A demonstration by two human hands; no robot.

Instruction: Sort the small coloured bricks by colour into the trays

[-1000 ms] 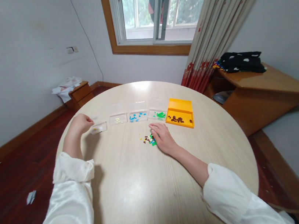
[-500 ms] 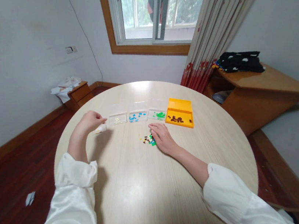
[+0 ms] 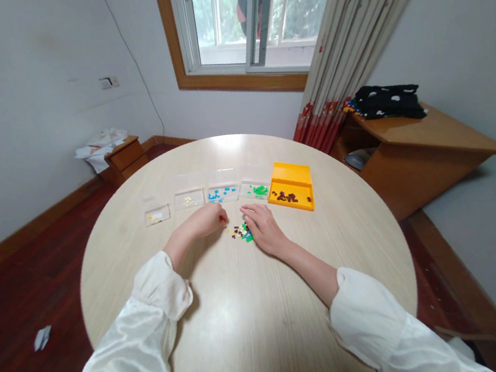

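A small pile of mixed building bricks (image 3: 241, 232), brown, green, cream, yellow and blue, lies on the round table (image 3: 232, 336). My left hand (image 3: 206, 220) is at the pile's left edge, fingers curled together just above a loose yellow brick (image 3: 227, 231). Whatever is between those fingertips, if anything, is too small to make out. At the pile's right side my right hand (image 3: 265, 228) lies with its fingers stretched out, covering part of the bricks.
Behind the hands stand open clear boxes: one with yellow bricks (image 3: 157, 216), one with cream bricks (image 3: 188, 200), one with blue bricks (image 3: 222, 194) and one with green bricks (image 3: 258, 191). An orange box (image 3: 290, 174) at the right holds brown bricks (image 3: 285, 197).
My left hand has moved right, from the leftmost clear box to the pile's left edge, uncovering that box. My right hand stays beside the pile. The view has shifted slightly.
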